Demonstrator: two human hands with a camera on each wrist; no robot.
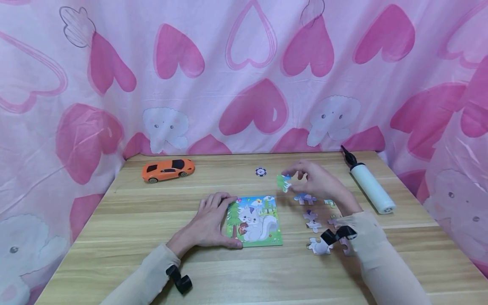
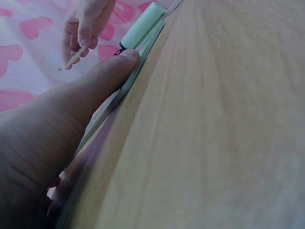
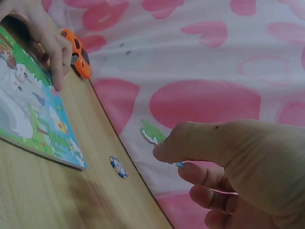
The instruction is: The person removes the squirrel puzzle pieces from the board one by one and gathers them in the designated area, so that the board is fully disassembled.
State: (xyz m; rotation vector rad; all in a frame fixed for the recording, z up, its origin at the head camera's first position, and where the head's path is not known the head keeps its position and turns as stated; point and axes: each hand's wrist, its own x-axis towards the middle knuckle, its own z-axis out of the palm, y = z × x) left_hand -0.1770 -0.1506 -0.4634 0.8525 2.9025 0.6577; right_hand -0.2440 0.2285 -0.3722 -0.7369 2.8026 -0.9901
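The left hand (image 1: 211,220) lies flat on the table (image 1: 126,220), palm down, fingers straight and together. Its fingertips and thumb press against the left edge of the puzzle board (image 1: 256,220). In the left wrist view the thumb (image 2: 102,83) runs along the board's edge, in contact with it. The forearm enters from the lower left in a beige sleeve, with a black strap at the wrist.

The right hand (image 1: 316,180) is raised above the table, to the upper right of the board. Thumb and fingers are curled in a narrow pinch on a puzzle piece (image 1: 284,182), which protrudes to the left of the fingertips. The piece is green, white and blue, and is clear of the table surface. In the right wrist view the piece (image 3: 151,133) shows above the thumb, held in the air.

The loose pieces (image 1: 313,220) lie on the table directly below and toward the wrist side of the right hand, mostly face down. The board, printed with a white cat, lies between the two hands.

Beyond the left hand stands an orange toy car (image 1: 168,170). A small round token (image 1: 261,171) lies just left of the right hand's fingertips. A white hand pump (image 1: 369,185) lies to the right of the right hand. No legible writing is visible on any item.
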